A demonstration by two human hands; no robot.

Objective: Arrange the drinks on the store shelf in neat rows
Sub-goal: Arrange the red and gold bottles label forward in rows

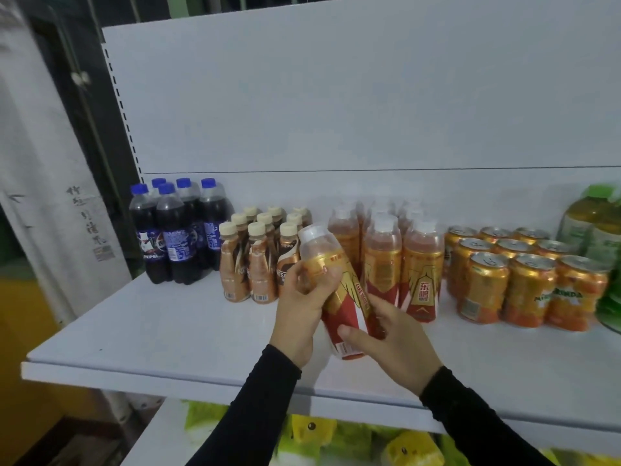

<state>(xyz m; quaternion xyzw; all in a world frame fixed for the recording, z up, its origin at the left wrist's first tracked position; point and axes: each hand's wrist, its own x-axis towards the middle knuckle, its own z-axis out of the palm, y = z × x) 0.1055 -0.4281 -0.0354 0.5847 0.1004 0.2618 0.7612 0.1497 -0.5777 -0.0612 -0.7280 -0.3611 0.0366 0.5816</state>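
Gold-and-red bottle [339,290] is tilted, cap up-left, base toward the person, above the shelf [174,334] front w/ both hands on it. Left hand [302,314] wraps the upper body, fingers [331,275] curled over the gold band; right hand [393,338] clamps the lower label, thumb across the front. Prob. being turned label-out (my guess) before joining its row [400,260], just behind. Colas [178,230], coffees [258,257], cans [524,280] already stand in blocks.
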